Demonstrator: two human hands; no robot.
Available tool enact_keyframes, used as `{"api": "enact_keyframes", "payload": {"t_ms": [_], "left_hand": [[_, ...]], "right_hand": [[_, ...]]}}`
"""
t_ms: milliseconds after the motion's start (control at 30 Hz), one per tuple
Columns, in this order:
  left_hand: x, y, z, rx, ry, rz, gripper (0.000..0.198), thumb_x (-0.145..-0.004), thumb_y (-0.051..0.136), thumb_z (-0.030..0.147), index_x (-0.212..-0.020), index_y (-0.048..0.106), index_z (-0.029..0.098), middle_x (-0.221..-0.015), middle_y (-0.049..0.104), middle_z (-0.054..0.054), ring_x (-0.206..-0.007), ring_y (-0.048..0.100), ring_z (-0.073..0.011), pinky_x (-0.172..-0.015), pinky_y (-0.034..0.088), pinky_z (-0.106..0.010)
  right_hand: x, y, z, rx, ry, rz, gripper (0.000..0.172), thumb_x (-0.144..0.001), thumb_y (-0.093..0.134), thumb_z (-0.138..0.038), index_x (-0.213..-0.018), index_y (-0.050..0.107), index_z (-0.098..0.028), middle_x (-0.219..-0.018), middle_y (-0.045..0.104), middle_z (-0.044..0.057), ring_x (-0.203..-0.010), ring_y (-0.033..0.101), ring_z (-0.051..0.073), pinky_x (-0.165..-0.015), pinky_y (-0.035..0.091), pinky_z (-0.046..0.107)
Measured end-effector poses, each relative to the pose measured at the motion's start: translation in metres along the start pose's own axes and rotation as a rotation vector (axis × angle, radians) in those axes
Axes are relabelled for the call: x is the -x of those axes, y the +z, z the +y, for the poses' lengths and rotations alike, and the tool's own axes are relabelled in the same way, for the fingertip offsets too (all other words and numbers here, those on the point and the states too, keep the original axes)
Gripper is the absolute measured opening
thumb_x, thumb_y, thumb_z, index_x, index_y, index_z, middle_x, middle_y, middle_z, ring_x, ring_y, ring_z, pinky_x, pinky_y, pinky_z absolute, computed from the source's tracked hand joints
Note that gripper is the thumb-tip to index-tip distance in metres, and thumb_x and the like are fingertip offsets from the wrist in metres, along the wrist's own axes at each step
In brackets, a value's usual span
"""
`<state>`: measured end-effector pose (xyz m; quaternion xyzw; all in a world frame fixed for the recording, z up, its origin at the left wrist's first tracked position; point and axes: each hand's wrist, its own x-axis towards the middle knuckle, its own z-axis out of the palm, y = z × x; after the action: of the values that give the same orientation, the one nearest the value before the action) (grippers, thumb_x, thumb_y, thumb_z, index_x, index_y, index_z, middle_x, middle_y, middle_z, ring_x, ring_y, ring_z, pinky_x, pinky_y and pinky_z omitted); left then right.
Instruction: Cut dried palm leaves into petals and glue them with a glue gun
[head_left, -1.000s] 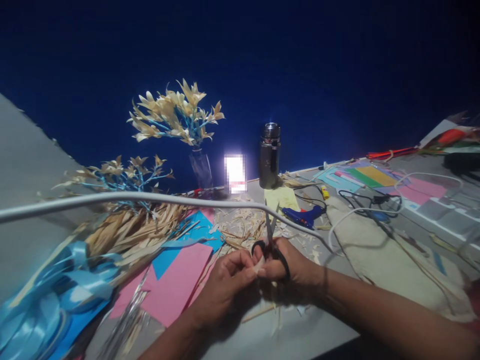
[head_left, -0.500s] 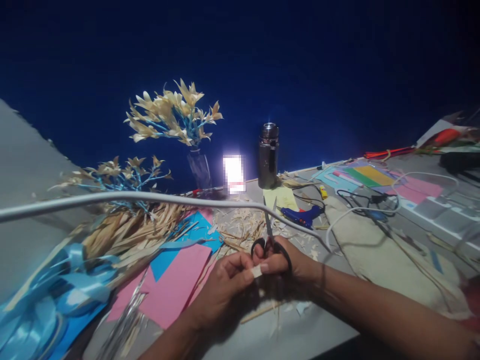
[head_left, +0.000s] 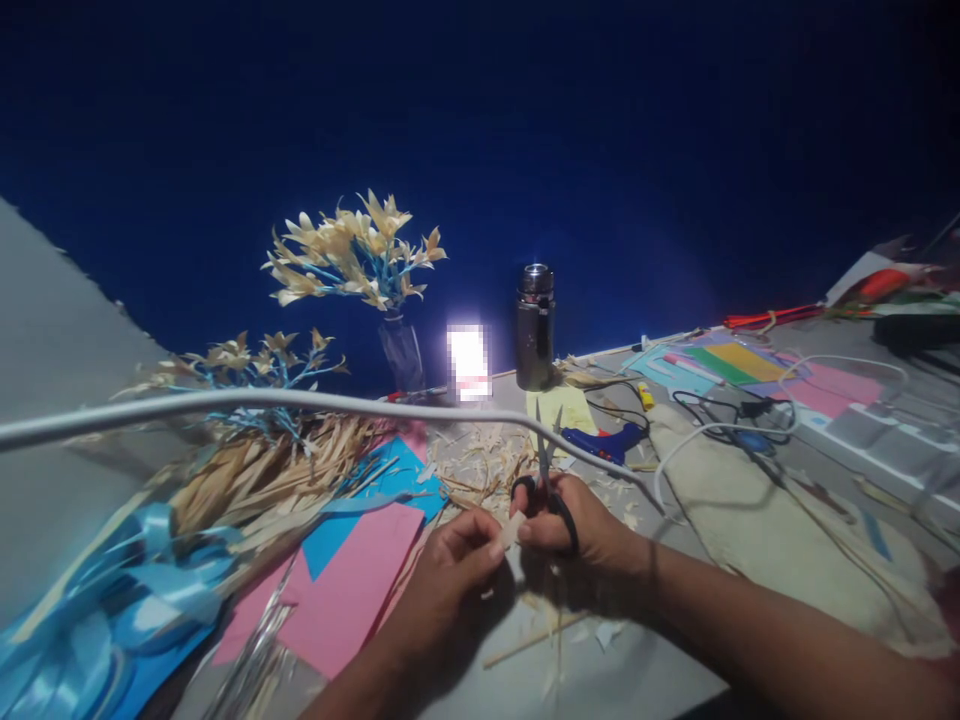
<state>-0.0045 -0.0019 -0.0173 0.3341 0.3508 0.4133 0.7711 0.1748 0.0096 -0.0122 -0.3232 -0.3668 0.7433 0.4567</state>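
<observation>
My right hand (head_left: 581, 530) is closed through the black handles of a pair of scissors (head_left: 544, 470), blades pointing up and away from me. My left hand (head_left: 454, 570) pinches a small pale strip of dried leaf (head_left: 512, 531) right beside my right thumb. Both hands hover over the grey table (head_left: 645, 670), above scattered pale leaf cuttings (head_left: 480, 465).
A white cable (head_left: 300, 402) crosses in front of me. Pink paper (head_left: 352, 585), blue paper, blue ribbon (head_left: 97, 620) and dried leaves lie left. A vase of leaf flowers (head_left: 360, 255), a steel flask (head_left: 535, 327), a blue glue gun (head_left: 604, 441) and coloured sheets (head_left: 731, 362) stand farther back.
My hands stayed together with the scissors and strip. The view tipped slightly, so everything sits a little lower in the picture.
</observation>
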Motion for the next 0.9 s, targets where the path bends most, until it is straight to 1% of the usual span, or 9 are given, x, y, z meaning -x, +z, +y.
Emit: {"api": "enact_keyframes", "payload": {"t_ms": [100, 233, 367, 467, 600, 700, 767, 833, 900], "left_hand": [[0.000, -0.005, 0.000, -0.069, 0.003, 0.050, 0.027, -0.071, 0.087, 0.030, -0.076, 0.063, 0.019, -0.070, 0.062, 0.000, -0.063, 0.055, -0.0132, -0.056, 0.034, -0.024], [-0.003, -0.013, 0.004, -0.160, 0.048, 0.026, 0.025, -0.072, 0.086, 0.034, -0.071, 0.069, 0.016, -0.070, 0.063, -0.003, -0.067, 0.057, -0.0154, -0.064, 0.043, -0.028], [-0.006, -0.010, 0.008, -0.087, 0.051, 0.083, 0.030, -0.064, 0.092, 0.032, -0.072, 0.070, 0.013, -0.058, 0.058, 0.000, -0.055, 0.049, -0.0099, -0.057, 0.038, -0.024], [-0.008, -0.008, 0.011, -0.005, 0.073, 0.166, 0.037, -0.058, 0.095, 0.031, -0.076, 0.067, 0.014, -0.056, 0.058, 0.003, -0.051, 0.049, -0.0091, -0.053, 0.037, -0.022], [-0.011, -0.012, 0.013, 0.027, 0.175, 0.260, 0.042, -0.061, 0.094, 0.035, -0.080, 0.060, 0.018, -0.053, 0.054, 0.006, -0.046, 0.048, -0.0089, -0.048, 0.039, -0.022], [-0.013, -0.015, 0.015, 0.058, 0.222, 0.284, 0.044, -0.061, 0.094, 0.035, -0.082, 0.060, 0.019, -0.055, 0.054, 0.007, -0.046, 0.047, -0.0082, -0.047, 0.038, -0.021], [-0.013, -0.015, 0.017, 0.069, 0.240, 0.292, 0.044, -0.060, 0.095, 0.035, -0.083, 0.061, 0.018, -0.054, 0.053, 0.007, -0.046, 0.047, -0.0077, -0.046, 0.035, -0.019], [-0.012, -0.013, 0.018, 0.067, 0.253, 0.299, 0.043, -0.061, 0.094, 0.035, -0.084, 0.062, 0.018, -0.053, 0.052, 0.008, -0.046, 0.045, -0.0069, -0.046, 0.033, -0.018], [-0.011, -0.010, 0.018, 0.060, 0.253, 0.307, 0.041, -0.061, 0.094, 0.033, -0.084, 0.064, 0.017, -0.055, 0.054, 0.007, -0.048, 0.046, -0.0066, -0.047, 0.034, -0.018]], "right_hand": [[-0.001, 0.003, -0.004, -0.050, 0.022, 0.031, 0.044, -0.061, 0.089, -0.026, -0.091, 0.058, -0.019, -0.060, 0.054, -0.007, -0.049, 0.045, 0.008, -0.050, 0.038, 0.022], [-0.007, 0.002, -0.005, -0.077, -0.001, 0.053, 0.043, -0.059, 0.088, -0.023, -0.088, 0.056, -0.018, -0.054, 0.051, -0.008, -0.045, 0.040, 0.007, -0.047, 0.031, 0.021], [-0.015, -0.001, -0.005, -0.062, -0.066, 0.076, 0.042, -0.059, 0.089, -0.030, -0.084, 0.057, -0.018, -0.050, 0.047, -0.010, -0.042, 0.034, 0.006, -0.044, 0.024, 0.021], [-0.014, 0.000, -0.006, 0.097, -0.043, 0.122, 0.038, -0.064, 0.087, -0.036, -0.078, 0.056, -0.018, -0.053, 0.048, -0.008, -0.043, 0.037, 0.006, -0.043, 0.026, 0.021], [-0.009, 0.000, -0.001, 0.309, 0.077, 0.029, 0.033, -0.076, 0.080, -0.042, -0.079, 0.059, -0.017, -0.067, 0.058, -0.001, -0.052, 0.047, 0.008, -0.046, 0.035, 0.020], [-0.011, -0.006, 0.005, 0.375, 0.138, -0.013, 0.031, -0.076, 0.080, -0.041, -0.076, 0.059, -0.018, -0.067, 0.056, -0.001, -0.055, 0.050, 0.011, -0.047, 0.041, 0.022], [-0.013, -0.011, 0.006, 0.457, 0.117, -0.076, 0.030, -0.074, 0.081, -0.037, -0.070, 0.059, -0.017, -0.062, 0.052, -0.002, -0.053, 0.047, 0.011, -0.046, 0.038, 0.023], [-0.015, -0.014, 0.005, 0.581, 0.059, -0.121, 0.030, -0.070, 0.084, -0.032, -0.063, 0.060, -0.016, -0.056, 0.049, -0.003, -0.050, 0.040, 0.009, -0.045, 0.032, 0.023], [-0.014, -0.014, 0.004, 0.694, 0.017, -0.085, 0.030, -0.066, 0.087, -0.028, -0.057, 0.060, -0.016, -0.052, 0.047, -0.004, -0.048, 0.035, 0.007, -0.044, 0.026, 0.024]]}}
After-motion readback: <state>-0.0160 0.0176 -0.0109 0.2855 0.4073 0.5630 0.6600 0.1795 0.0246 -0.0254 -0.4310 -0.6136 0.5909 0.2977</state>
